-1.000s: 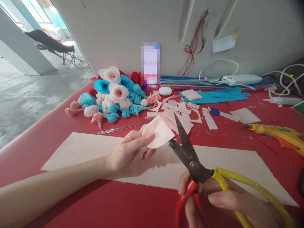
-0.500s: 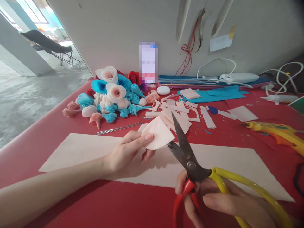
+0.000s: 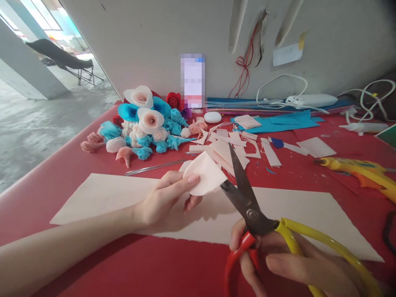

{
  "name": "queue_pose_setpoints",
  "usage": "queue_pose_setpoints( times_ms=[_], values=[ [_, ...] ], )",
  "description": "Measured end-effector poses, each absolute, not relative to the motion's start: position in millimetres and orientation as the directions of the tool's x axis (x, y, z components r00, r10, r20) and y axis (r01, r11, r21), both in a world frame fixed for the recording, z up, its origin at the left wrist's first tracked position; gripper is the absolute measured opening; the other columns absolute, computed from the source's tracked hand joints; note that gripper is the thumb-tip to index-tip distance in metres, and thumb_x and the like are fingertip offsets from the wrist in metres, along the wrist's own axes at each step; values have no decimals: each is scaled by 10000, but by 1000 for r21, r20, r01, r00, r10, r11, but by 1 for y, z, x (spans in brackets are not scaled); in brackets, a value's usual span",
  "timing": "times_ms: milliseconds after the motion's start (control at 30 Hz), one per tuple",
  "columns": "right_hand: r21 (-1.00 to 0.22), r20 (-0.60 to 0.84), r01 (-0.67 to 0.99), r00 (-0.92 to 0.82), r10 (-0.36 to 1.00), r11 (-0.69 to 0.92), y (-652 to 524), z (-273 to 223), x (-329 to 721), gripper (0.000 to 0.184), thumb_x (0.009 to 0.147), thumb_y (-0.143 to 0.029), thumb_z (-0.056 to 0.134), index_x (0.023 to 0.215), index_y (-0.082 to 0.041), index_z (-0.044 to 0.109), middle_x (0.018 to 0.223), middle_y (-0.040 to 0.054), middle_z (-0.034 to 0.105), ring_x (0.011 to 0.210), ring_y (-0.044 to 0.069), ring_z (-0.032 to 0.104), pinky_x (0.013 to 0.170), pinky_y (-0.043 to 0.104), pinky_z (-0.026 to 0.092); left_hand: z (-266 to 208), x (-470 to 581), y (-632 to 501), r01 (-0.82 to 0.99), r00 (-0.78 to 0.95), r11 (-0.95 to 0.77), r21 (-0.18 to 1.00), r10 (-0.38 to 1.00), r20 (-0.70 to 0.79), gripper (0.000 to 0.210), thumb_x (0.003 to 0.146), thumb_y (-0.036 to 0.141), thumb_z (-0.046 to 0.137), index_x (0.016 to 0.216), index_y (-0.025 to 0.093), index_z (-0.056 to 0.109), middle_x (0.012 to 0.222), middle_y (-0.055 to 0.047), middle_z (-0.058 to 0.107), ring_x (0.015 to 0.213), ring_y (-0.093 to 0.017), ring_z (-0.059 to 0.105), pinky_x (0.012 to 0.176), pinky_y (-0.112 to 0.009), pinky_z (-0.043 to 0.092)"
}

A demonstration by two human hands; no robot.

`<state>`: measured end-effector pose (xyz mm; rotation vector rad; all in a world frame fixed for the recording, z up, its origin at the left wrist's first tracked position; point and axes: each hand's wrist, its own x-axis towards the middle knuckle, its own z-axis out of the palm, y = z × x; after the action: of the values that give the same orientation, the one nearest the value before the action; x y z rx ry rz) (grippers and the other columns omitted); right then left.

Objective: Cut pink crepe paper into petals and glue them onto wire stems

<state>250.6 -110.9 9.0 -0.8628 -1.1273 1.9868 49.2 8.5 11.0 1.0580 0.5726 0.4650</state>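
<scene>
Between the thumb and fingers of my left hand is a pale pink paper piece with a rounded lower edge and a pointed right corner. My right hand grips scissors with one red and one yellow handle. Their dark blades stand apart, the lower one at the paper's right corner; whether it touches cannot be told. Beneath both hands a long pale pink paper strip lies across the red table.
Paper scraps lie behind the hands, with a heap of paper flowers at the back left. Thin metal wires rest near the left hand. A yellow glue gun lies on the right. A phone stands against the wall.
The scissors have shifted slightly right, away from the paper piece, with their blades still apart. My left hand and the paper piece have hardly moved.
</scene>
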Motion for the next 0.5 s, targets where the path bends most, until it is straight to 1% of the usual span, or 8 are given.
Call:
queue_pose_setpoints(
  times_ms=[67,100,167,233,333,433,500],
  values=[
    [-878,-204,-266,-545,813,-399,-112,9,250,216,846,-312,493,986,-182,594,739,27,570,700,140,542,723,287,443,11,49,8,-62,771,424,904,595,-226,444,832,392,503,478,126,494,461,0,420,455,-99,414,469,-244,275],
    [-869,-216,-271,-547,809,-414,-113,8,250,223,842,-306,498,1009,-186,583,741,27,569,709,142,541,723,290,443,11,49,7,-62,773,429,901,592,-229,443,833,395,502,481,126,496,465,-1,421,459,-100,411,472,-246,274],
    [-856,-239,-268,-552,799,-441,-114,7,249,181,835,-299,499,916,-176,604,755,42,564,742,154,535,730,301,441,11,49,7,-68,777,452,890,583,-237,438,826,400,509,485,126,502,476,-2,427,470,-102,406,482,-248,276],
    [-842,-250,-277,-561,789,-463,-113,7,248,175,814,-308,511,889,-178,600,742,34,544,729,150,523,722,299,437,12,50,7,-70,775,470,880,581,-249,430,807,408,534,485,123,517,482,-5,439,472,-100,399,489,-248,279],
    [-852,-235,-270,-568,789,-449,-112,10,246,264,800,-302,512,1024,-175,568,708,9,525,662,121,503,679,258,418,14,51,6,-44,768,499,865,571,-290,416,770,413,580,480,117,544,478,-15,463,474,-102,399,501,-250,283],
    [-872,-229,-230,-589,775,-432,-111,12,246,271,813,-307,504,1023,-149,571,700,12,518,643,112,484,632,235,392,14,53,2,-53,785,536,843,544,-297,405,764,405,586,475,122,555,482,-20,468,479,-107,396,525,-264,299],
    [-868,-228,-233,-597,769,-439,-111,12,247,283,812,-332,517,1026,-152,562,698,8,515,638,109,473,634,238,390,14,54,0,-58,795,536,842,535,-286,409,752,416,597,469,123,555,484,-20,466,481,-110,396,524,-268,296]
  ],
)
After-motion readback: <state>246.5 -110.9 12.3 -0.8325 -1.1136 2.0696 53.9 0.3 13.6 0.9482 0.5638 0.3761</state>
